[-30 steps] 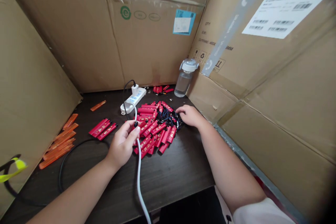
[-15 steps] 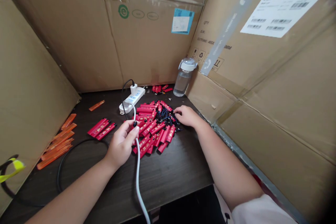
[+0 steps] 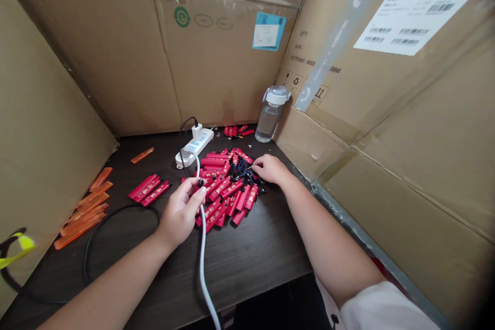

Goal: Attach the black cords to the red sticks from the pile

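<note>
A heap of red lighters (image 3: 226,185) lies in the middle of the dark table (image 3: 247,258), with small black parts (image 3: 242,169) on its far right side. My left hand (image 3: 181,211) is curled and pinches a small black piece at its fingertips, beside a white cable (image 3: 201,247). My right hand (image 3: 270,169) rests palm down on the heap's right edge, fingers bent into the black parts; what they grip is hidden.
A white power strip (image 3: 195,147) and a water bottle (image 3: 271,114) stand at the back. Three red lighters (image 3: 150,189) lie left of the heap, orange sticks (image 3: 87,206) farther left. A black cable (image 3: 93,247) loops on the table. Cardboard walls enclose three sides.
My right hand has slid slightly left into the black parts. My left hand has stayed almost still with the black piece.
</note>
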Tool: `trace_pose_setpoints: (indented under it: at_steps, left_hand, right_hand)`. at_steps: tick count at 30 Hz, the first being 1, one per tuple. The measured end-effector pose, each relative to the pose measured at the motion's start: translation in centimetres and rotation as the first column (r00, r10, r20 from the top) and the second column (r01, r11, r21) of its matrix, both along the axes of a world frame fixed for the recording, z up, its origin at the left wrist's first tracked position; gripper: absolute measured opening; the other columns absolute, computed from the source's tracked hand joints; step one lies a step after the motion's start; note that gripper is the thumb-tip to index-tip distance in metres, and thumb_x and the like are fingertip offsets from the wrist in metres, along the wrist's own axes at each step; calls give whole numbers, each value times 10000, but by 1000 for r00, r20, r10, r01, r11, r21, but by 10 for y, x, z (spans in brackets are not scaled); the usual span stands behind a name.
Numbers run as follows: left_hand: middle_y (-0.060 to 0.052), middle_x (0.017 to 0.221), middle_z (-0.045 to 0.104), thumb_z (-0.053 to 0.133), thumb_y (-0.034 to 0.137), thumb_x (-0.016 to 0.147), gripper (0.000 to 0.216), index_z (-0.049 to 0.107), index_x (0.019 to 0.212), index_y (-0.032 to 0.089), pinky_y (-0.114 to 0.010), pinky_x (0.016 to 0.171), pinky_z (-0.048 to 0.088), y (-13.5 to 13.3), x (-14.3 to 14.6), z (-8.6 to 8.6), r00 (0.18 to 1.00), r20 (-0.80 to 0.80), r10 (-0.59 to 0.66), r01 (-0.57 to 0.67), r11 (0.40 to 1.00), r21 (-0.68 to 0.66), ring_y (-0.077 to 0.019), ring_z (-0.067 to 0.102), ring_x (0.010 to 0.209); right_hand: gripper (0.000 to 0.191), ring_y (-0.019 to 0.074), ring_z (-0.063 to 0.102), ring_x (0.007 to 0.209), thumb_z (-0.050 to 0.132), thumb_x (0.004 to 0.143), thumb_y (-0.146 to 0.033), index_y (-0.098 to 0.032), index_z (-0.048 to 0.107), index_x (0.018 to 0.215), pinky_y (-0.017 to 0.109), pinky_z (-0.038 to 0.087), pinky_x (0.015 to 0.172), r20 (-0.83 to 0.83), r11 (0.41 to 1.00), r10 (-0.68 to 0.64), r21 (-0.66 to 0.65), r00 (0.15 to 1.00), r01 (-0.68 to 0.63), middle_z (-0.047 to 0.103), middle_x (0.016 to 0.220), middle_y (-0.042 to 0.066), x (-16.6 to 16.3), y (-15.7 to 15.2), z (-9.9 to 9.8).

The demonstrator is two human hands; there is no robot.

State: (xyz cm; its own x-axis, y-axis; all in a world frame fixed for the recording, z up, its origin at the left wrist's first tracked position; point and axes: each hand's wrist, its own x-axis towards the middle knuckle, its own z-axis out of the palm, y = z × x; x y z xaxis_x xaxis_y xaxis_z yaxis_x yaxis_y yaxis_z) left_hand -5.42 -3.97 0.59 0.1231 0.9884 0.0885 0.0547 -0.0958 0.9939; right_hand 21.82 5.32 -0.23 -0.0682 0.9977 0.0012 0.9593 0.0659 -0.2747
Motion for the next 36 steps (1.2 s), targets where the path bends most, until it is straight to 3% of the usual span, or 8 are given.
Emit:
trace_pose_setpoints:
  at_steps: [8, 15, 19, 23, 24, 27, 30, 36]
  left_hand:
    - [30, 643, 518, 576, 429, 823, 287, 581, 958, 176, -205, 492, 398, 1, -1, 0, 1000, -3, 0, 0, 1000, 4, -101, 457, 534]
    - [32, 645, 513, 578, 422, 830, 299, 577, 997, 174, -197, 492, 397, 0, -2, -1, 1000, 10, -9, 9, 1000, -11, -97, 448, 541]
    - [31, 658, 511, 568, 412, 841, 288, 576, 1003, 175, -200, 493, 397, 1, -1, -2, 999, 31, -16, 16, 1000, 1, -96, 452, 540]
    - [25, 681, 535, 595, 382, 820, 259, 583, 969, 171, -200, 497, 394, -2, 4, -1, 1000, 6, 3, -3, 999, 45, -90, 458, 536]
    - [25, 683, 539, 611, 372, 807, 255, 587, 959, 169, -197, 495, 391, -3, 6, 0, 1000, -16, 18, -17, 998, 54, -88, 461, 534]
    - [20, 701, 554, 662, 339, 765, 266, 619, 956, 159, -196, 511, 411, -7, 10, 1, 996, -90, 29, -17, 991, 129, -84, 486, 544]
    - [-17, 798, 604, 679, 292, 757, 248, 652, 959, 152, -200, 522, 429, -8, 11, 1, 984, -168, 60, -12, 962, 274, -94, 525, 599]
    - [-37, 821, 650, 653, 205, 812, 123, 688, 921, 158, -253, 735, 496, -4, 9, -1, 971, -239, 19, 104, 865, 491, -129, 606, 767]
  right_hand:
    - [159, 189, 625, 848, 579, 760, -225, -181, 727, 726, 259, 435, 759, -89, 999, -19, 44, 996, 23, 702, 927, 92, -1, -5, 2]
    - [172, 174, 605, 793, 538, 746, -197, -148, 699, 714, 263, 441, 770, -387, 994, -40, 76, 921, 75, 700, 812, 71, 10, -8, 14]
    - [203, 113, 481, 509, 522, 765, -278, -138, 668, 786, 239, 400, 531, -594, 995, -85, -2, 800, 105, 560, 550, -2, 4, -14, 20]
    - [221, 64, 254, 385, 537, 769, -363, -151, 594, 785, 203, 229, 392, -742, 994, -69, -105, 667, -15, 299, 450, -92, -21, -31, 26]
    - [231, 54, 233, 386, 566, 756, -388, -157, 570, 757, 195, 208, 388, -786, 988, -59, -135, 615, -78, 280, 458, -98, -30, -37, 27]
    - [294, 27, 182, 389, 681, 706, -415, -155, 545, 718, 182, 138, 387, -940, 917, -110, -221, 324, -331, 287, 453, -109, -58, -57, 26]
    - [298, 26, 228, 392, 695, 732, -413, -135, 586, 737, 181, 155, 388, -957, 879, -103, -215, 271, -426, 344, 449, -92, -80, -74, 25]
    - [309, 23, 221, 392, 718, 724, -413, -148, 561, 699, 176, 140, 386, -967, 851, -193, -251, 169, -462, 346, 438, -94, -92, -84, 19]
